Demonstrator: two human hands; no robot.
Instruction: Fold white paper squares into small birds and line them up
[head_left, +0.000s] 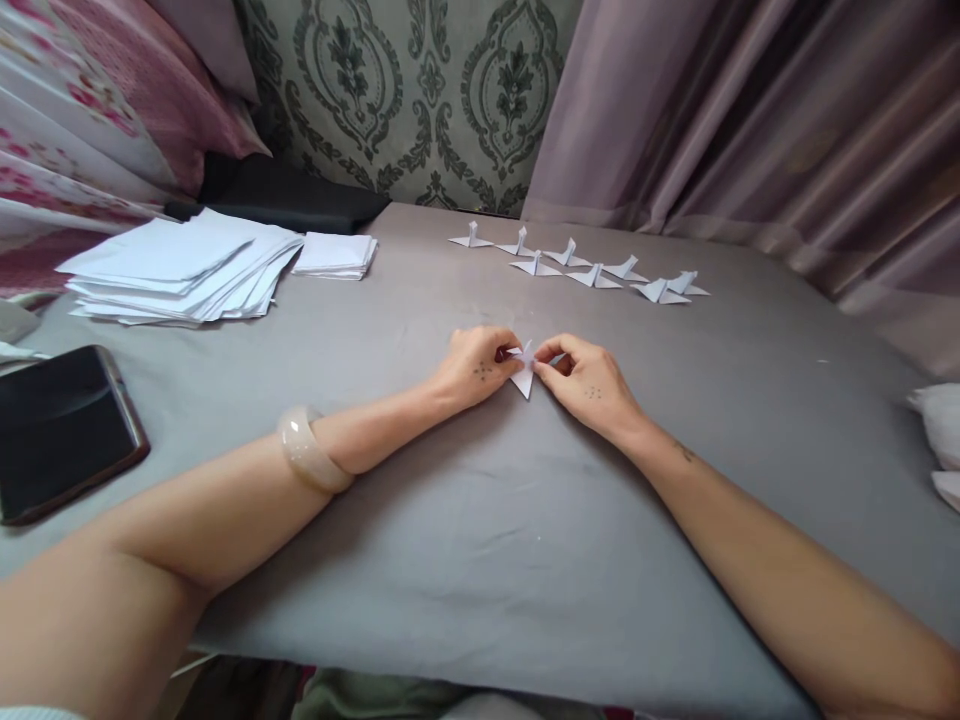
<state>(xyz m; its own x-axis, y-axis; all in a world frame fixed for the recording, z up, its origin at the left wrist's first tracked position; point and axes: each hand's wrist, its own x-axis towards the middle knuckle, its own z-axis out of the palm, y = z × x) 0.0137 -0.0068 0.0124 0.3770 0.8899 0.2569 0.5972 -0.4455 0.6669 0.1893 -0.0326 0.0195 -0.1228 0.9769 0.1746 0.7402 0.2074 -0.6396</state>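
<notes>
A small white folded-paper figure (525,376) is held between my two hands just above the middle of the grey cloth. My left hand (480,362) pinches its left side between thumb and fingers. On the other side, the thumb and forefinger of my right hand (589,380) close on its right edge. The figure has a downward point and small peaks at the top. Beyond my hands, several finished-looking paper birds (596,275) stand in two loose rows, with wings spread and necks raised.
At the far left lies a thick stack of white paper sheets (180,265), with a smaller stack of paper (334,256) beside it. A dark phone (67,430) rests at the left edge. Curtains (720,110) and a patterned wall (427,90) border the grey-covered table (465,560).
</notes>
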